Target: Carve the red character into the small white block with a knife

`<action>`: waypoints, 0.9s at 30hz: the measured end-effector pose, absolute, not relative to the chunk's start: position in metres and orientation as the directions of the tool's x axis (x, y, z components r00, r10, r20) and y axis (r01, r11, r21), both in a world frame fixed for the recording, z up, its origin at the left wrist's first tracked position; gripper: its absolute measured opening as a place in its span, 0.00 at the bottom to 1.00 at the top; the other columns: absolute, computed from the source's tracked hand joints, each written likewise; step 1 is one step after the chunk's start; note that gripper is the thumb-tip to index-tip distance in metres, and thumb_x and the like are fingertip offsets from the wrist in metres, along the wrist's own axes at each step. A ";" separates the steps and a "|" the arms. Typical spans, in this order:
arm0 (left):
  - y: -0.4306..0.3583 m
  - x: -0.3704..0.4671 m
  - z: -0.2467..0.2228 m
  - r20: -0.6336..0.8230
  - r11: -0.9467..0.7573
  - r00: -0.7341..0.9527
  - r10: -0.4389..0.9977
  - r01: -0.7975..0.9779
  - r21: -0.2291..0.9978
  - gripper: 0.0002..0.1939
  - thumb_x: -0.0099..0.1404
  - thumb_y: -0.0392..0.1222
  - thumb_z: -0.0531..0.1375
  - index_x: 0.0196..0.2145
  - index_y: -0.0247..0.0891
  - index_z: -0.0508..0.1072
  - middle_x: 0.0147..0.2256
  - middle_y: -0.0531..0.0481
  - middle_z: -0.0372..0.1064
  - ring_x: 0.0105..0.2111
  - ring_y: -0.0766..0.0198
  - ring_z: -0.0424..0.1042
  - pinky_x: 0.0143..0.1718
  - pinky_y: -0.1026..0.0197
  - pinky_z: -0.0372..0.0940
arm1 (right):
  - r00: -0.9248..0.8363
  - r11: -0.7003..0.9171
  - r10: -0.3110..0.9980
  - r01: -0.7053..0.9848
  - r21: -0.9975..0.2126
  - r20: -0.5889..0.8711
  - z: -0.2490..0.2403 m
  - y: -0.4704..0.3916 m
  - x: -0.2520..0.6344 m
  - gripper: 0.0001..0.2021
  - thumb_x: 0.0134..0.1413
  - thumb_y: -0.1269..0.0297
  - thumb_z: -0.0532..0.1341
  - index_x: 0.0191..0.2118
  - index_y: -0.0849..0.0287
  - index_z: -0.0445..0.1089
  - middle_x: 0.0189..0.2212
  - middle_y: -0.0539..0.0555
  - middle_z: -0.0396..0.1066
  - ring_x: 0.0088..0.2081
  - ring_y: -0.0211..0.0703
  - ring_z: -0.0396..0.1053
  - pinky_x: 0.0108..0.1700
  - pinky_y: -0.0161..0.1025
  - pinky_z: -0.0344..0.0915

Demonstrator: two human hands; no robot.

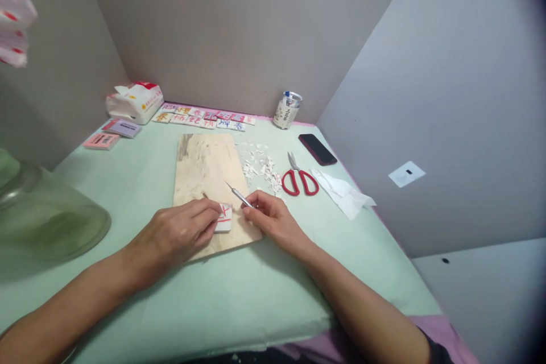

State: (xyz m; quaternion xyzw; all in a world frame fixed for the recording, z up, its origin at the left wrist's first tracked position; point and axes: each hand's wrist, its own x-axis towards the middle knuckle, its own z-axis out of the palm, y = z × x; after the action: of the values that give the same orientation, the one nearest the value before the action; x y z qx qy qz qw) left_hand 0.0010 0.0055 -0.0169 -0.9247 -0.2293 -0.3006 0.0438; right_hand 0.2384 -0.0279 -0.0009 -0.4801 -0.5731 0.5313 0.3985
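The left hand [181, 228] is pressing a red-marked white block [224, 223] onto the near part of a wooden board [209, 162], its fingers clamping the block's left side. The right hand [275, 217] is gripping a slim pointed tool [241, 197], fingers closing together around its shaft; the tip is pointing far and left, apart from the block. A slipping point seems the main danger: the left fingertips are lying right beside the red marks, so a skid across that face could be nicking them. Uneven pressure could be turning the block, since only one hand is steadying it. Loose white shavings [269, 173] are lying right of the board, and a sweeping right hand could be scattering them.
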 end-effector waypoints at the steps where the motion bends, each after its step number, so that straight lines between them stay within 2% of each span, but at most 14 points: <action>1: 0.006 0.001 -0.018 0.574 -0.894 0.720 0.390 0.445 0.051 0.09 0.75 0.33 0.51 0.44 0.37 0.72 0.41 0.49 0.78 0.38 0.62 0.80 0.34 0.63 0.70 | -0.221 -0.025 0.974 0.128 -0.991 -0.053 0.000 -0.028 0.238 0.08 0.59 0.58 0.63 0.37 0.58 0.69 0.28 0.46 0.62 0.30 0.36 0.58 0.32 0.35 0.53; 8: 0.010 -0.003 -0.020 0.554 -0.912 0.752 0.357 0.410 0.032 0.10 0.74 0.32 0.52 0.44 0.37 0.73 0.42 0.49 0.78 0.35 0.64 0.79 0.29 0.66 0.68 | -0.224 -0.013 0.973 0.146 -0.989 -0.046 0.000 -0.029 0.239 0.09 0.60 0.58 0.63 0.36 0.58 0.69 0.28 0.46 0.62 0.29 0.35 0.57 0.31 0.34 0.53; 13: 0.009 -0.009 -0.022 0.594 -0.911 0.722 0.354 0.411 0.043 0.10 0.75 0.32 0.54 0.50 0.35 0.72 0.45 0.48 0.78 0.39 0.65 0.80 0.36 0.66 0.72 | -0.179 0.012 0.984 0.199 -0.980 -0.025 -0.003 -0.030 0.238 0.08 0.62 0.58 0.63 0.37 0.57 0.69 0.32 0.47 0.65 0.31 0.36 0.59 0.33 0.35 0.56; 16: 0.006 -0.012 -0.027 0.628 -0.916 0.704 0.333 0.401 0.037 0.11 0.75 0.32 0.55 0.52 0.33 0.71 0.48 0.46 0.79 0.42 0.64 0.81 0.40 0.66 0.73 | -0.165 0.039 0.986 0.237 -0.971 -0.001 -0.004 -0.030 0.237 0.11 0.61 0.55 0.65 0.43 0.57 0.71 0.33 0.48 0.67 0.33 0.37 0.61 0.35 0.36 0.57; 20: 0.002 -0.009 -0.031 0.649 -0.933 0.702 0.293 0.359 0.032 0.13 0.76 0.33 0.55 0.56 0.30 0.69 0.51 0.42 0.77 0.45 0.63 0.80 0.44 0.67 0.73 | -0.219 0.012 0.975 0.245 -0.969 -0.044 0.001 -0.029 0.236 0.20 0.61 0.51 0.66 0.53 0.58 0.71 0.27 0.46 0.66 0.28 0.37 0.60 0.31 0.36 0.55; 22: 0.000 -0.005 -0.031 0.645 -0.944 0.715 0.270 0.328 0.032 0.14 0.76 0.33 0.54 0.57 0.30 0.68 0.52 0.41 0.77 0.47 0.64 0.80 0.47 0.67 0.73 | -0.264 -0.035 0.961 0.192 -0.981 -0.086 0.004 -0.030 0.235 0.20 0.61 0.51 0.66 0.52 0.59 0.73 0.25 0.46 0.67 0.27 0.36 0.60 0.30 0.35 0.55; 27: -0.003 0.003 -0.030 0.668 -0.947 0.696 0.263 0.319 0.041 0.13 0.76 0.33 0.54 0.55 0.30 0.69 0.55 0.40 0.75 0.49 0.63 0.79 0.47 0.68 0.74 | -0.317 -0.123 0.941 -0.001 -0.992 -0.116 0.010 -0.032 0.231 0.14 0.55 0.55 0.69 0.42 0.59 0.75 0.33 0.50 0.74 0.32 0.37 0.68 0.37 0.36 0.62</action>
State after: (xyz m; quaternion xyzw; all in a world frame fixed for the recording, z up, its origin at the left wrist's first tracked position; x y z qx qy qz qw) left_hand 0.0029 -0.0027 -0.0299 -0.9200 -0.1582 -0.3564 0.0391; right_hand 0.2312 -0.0317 0.0104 -0.4375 -0.5372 0.6084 0.3872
